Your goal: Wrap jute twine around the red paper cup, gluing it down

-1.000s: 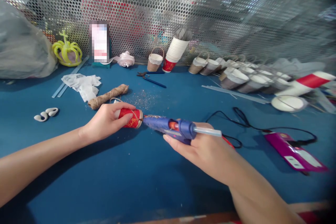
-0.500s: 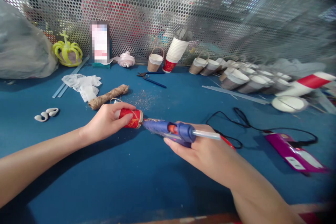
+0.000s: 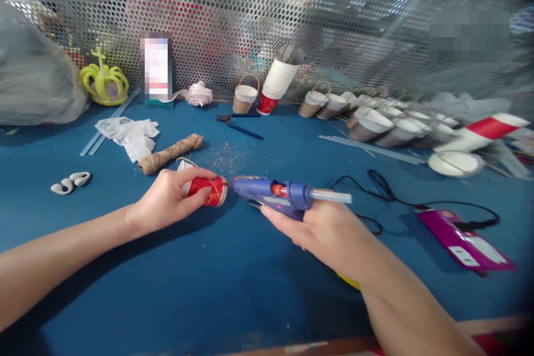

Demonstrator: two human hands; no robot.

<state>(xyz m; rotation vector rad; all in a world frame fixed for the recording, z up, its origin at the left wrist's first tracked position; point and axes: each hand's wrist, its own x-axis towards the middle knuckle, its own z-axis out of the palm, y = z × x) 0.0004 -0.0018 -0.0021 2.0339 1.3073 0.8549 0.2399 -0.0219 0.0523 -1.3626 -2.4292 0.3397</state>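
Observation:
My left hand grips a red and white paper cup lying on its side, its base end turned to the right. Brown twine crosses the cup's red wall near that end. In my right hand is a blue glue gun, with a clear glue stick poking from its back. The nozzle points left and meets or nearly meets the cup's base; I cannot tell which. Part of a yellow thing shows under my right wrist.
Behind my left hand lie a twine bundle and white lace. Pliers rest farther back. A cup stack leans at the mesh. Several wrapped cups stand right, beyond a purple power strip with a black cord.
The glue gun has shifted slightly right, and its nozzle sits a little higher at the cup's base. The cup stays in my left hand. The whole view has moved slightly.

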